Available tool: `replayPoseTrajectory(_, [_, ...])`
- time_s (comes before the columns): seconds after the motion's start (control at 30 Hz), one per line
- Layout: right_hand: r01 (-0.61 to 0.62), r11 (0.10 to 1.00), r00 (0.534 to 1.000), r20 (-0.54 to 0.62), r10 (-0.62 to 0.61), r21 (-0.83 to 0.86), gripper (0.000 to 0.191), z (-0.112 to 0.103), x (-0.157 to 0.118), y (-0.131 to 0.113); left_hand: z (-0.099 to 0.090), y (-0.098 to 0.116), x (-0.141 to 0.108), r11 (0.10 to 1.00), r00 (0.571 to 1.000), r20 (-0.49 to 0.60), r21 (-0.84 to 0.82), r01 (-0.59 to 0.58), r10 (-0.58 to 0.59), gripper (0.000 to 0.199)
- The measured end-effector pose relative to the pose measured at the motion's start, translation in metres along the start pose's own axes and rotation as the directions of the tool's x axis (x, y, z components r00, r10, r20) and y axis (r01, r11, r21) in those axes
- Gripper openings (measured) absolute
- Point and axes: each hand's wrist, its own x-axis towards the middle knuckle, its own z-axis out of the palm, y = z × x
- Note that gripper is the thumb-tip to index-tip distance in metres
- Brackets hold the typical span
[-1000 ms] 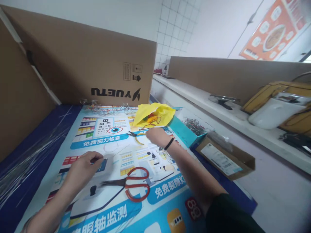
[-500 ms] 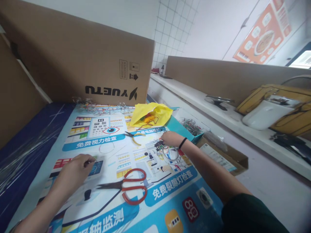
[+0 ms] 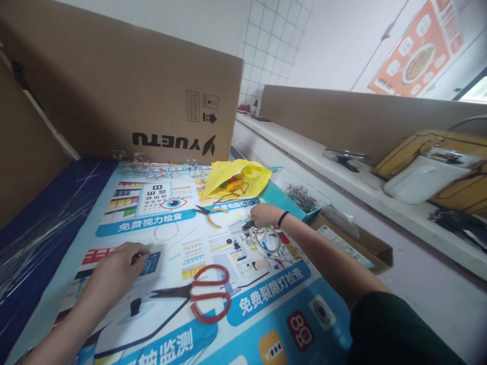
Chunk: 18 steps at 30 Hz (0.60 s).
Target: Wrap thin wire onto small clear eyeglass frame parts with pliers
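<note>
My left hand (image 3: 129, 261) hovers at the left of the printed poster sheet, its fingers curled into a pinch; what they hold, if anything, is too small to make out. My right hand (image 3: 263, 215), a black band at its wrist, reaches to the far side of a round clear dish (image 3: 267, 240) with small colourful bits around it. Its fingers are bunched together, and their tips are partly hidden. Between the hands lie scissors (image 3: 210, 293) with red handles. Small pliers (image 3: 210, 217) with yellow grips rest farther back. A thin loop (image 3: 166, 238) lies beyond my left hand.
A yellow bag (image 3: 243, 177) with orange cord stands behind the pliers. To its right is an open box of tangled wire-like pieces (image 3: 300, 196), beside a cardboard box (image 3: 353, 248). A tall cardboard panel (image 3: 160, 91) rises at the back; a white ledge (image 3: 319, 157) runs along the right.
My right hand has shifted slightly left and toward me, near the dish. My left hand has stayed almost still in its pinch. The view has tilted a little.
</note>
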Motion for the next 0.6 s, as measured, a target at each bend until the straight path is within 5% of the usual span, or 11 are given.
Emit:
replayPoseTrajectory(0.4, [-0.107,0.986,0.985,-0.119,0.122,0.124,0.018,-0.005,-0.027,0.018,0.003,-0.001,0.001,0.999,0.998,0.053,0.040,-0.023,0.021,0.019])
replayPoseTrajectory(0.6, [0.028,0.902,0.969,-0.235,0.082,0.431,0.010,-0.008,-0.040,0.023,0.002,0.002,-0.001,0.999,0.997,0.080,0.040,-0.008,0.005,0.022])
